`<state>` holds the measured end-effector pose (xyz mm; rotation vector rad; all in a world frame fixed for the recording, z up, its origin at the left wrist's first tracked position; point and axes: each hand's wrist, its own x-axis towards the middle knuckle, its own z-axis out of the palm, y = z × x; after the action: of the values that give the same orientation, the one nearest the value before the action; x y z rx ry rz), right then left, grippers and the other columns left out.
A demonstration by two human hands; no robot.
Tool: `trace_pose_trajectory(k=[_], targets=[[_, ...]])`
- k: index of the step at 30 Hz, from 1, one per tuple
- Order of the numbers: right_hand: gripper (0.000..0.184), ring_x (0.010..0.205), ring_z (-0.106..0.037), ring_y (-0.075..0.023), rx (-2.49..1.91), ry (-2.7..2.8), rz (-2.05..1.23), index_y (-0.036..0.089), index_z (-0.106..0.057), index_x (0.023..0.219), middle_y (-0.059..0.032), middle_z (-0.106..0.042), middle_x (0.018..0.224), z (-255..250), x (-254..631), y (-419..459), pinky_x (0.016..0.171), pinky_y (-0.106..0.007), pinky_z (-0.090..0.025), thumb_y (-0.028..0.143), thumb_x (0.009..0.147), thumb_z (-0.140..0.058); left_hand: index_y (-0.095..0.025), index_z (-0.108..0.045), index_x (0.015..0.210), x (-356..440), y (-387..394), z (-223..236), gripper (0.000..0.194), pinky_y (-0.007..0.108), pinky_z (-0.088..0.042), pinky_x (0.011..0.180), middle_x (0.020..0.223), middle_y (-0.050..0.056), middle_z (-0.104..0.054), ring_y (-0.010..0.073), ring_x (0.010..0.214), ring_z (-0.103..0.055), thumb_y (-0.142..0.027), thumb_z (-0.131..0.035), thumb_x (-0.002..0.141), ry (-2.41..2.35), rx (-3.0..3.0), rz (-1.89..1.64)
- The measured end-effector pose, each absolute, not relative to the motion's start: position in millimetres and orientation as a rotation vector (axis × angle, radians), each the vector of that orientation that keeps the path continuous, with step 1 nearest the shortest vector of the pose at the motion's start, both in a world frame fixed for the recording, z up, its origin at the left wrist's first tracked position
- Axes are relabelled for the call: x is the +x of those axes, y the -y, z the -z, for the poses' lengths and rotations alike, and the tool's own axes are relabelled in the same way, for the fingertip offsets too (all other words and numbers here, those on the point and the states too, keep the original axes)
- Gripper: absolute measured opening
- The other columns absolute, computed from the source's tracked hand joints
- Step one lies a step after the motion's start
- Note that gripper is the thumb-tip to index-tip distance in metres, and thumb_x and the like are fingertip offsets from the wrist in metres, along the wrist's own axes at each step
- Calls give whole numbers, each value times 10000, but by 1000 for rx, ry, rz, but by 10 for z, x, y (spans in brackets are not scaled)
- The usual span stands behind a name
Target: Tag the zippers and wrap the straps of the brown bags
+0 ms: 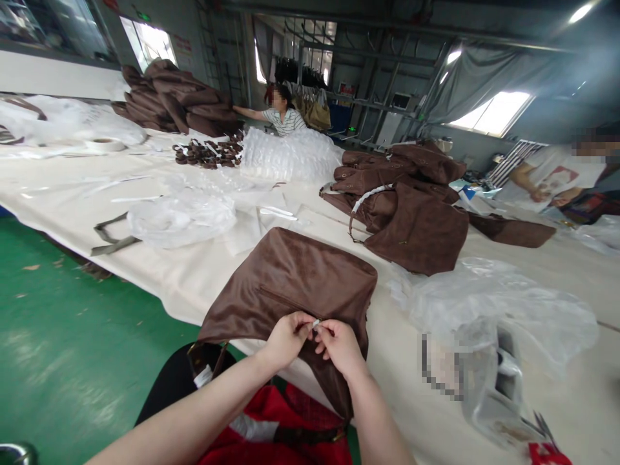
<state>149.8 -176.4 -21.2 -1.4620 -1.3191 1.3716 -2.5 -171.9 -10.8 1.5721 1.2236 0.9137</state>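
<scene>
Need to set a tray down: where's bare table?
Left: tablecloth between the nearest brown bag and the grey strap. Right: a narrow strip between that bag and the clear plastic. Crowded: beyond, right, at the brown pile.

Crumpled clear plastic [513, 303] on desk [186, 281], right of right hand [343, 345]. More clear film [181, 216] beyond left hand [285, 339], to its left, touching grey-green strap [116, 245]. White roll [104, 145] farther off same way. Green floor [72, 336] left of left hand. Striped-shirted person [289, 121] far beyond left hand.
</scene>
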Motion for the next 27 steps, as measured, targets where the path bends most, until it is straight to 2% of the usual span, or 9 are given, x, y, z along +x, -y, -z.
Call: trace_pose_trajectory(k=[5,11,14,19,24,27], targets=[[227,371,-546,-83,-1482,1263,-1337,164,-706,751,-13,-681,651,170,1443,1761,312,-154,-354,379,765,-635,-181,-649,891,36,1835,35,213,253,-486,736,794,26,-679,156,751,-632,-176,-439,858,-1300,1641,-1027],[244,297,-428,-54,-1453,1100,-1354,154,-641,540,14,-582,461,128,1404,1733,294,-157,-233,337,695,-687,-189,-635,898,30,1908,-20,206,269,-481,773,825,34,-673,168,800,-630,-172,-429,887,-1319,1744,-1051],[206,313,-355,-36,-1362,948,-1431,155,-624,577,42,-524,462,116,1368,1758,307,-164,-185,335,659,-683,-191,-625,924,36,1937,-17,198,274,-486,787,845,39,-673,172,825,-634,-182,-430,899,-1322,1758,-1066],[243,381,-295,-27,-1179,704,-1565,154,-607,696,38,-512,609,93,1292,1881,328,-183,-136,387,648,-657,-203,-599,976,39,1992,-14,198,289,-487,810,875,43,-674,170,841,-636,-195,-411,917,-1303,1765,-1095],[286,376,-258,-12,-1023,553,-1649,153,-588,658,61,-469,571,68,1259,1967,337,-183,-105,390,651,-748,-197,-467,1146,14,2020,28,256,268,-499,719,790,3,-671,151,732,-642,-228,-480,892,-1331,1636,-1221],[281,367,-272,-5,-969,493,-1697,144,-610,678,65,-479,563,71,1273,1970,335,-173,-101,356,634,-789,-186,-544,945,-21,2007,-13,132,231,-450,575,670,-13,-623,130,583,-577,-301,-516,887,-1388,1642,-1133]])
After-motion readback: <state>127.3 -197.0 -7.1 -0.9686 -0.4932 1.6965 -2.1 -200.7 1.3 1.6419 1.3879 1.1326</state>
